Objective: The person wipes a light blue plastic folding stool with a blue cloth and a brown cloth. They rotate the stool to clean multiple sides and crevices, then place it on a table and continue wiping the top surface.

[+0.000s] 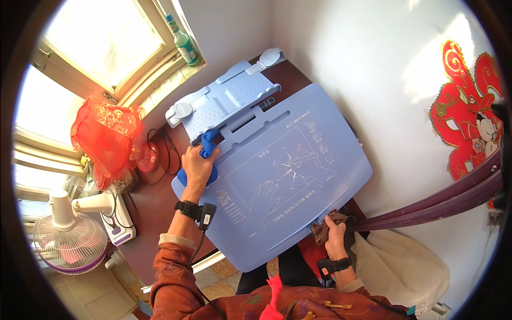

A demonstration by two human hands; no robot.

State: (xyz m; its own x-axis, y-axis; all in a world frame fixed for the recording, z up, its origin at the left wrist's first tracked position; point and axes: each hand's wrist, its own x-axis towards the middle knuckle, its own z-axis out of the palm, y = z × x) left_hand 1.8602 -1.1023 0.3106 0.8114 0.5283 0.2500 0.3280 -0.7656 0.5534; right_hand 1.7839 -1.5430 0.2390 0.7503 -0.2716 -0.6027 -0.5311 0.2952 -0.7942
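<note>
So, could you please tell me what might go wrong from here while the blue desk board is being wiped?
1. The left hand presses a blue cloth beside the raised book stand; a push could fold or jolt it.
2. The desk board is tilted, steadied only by the right hand at its lower edge, so it might shift.
3. The left wrist's dangling cable could snag.

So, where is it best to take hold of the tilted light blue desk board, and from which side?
Probably the board's near lower edge, from the person's own side. That edge is bare, thin and overhangs freely; the right hand already clamps it there with a brown cloth. The far edge is crowded by the book stand and the left hand with its blue cloth.
</note>
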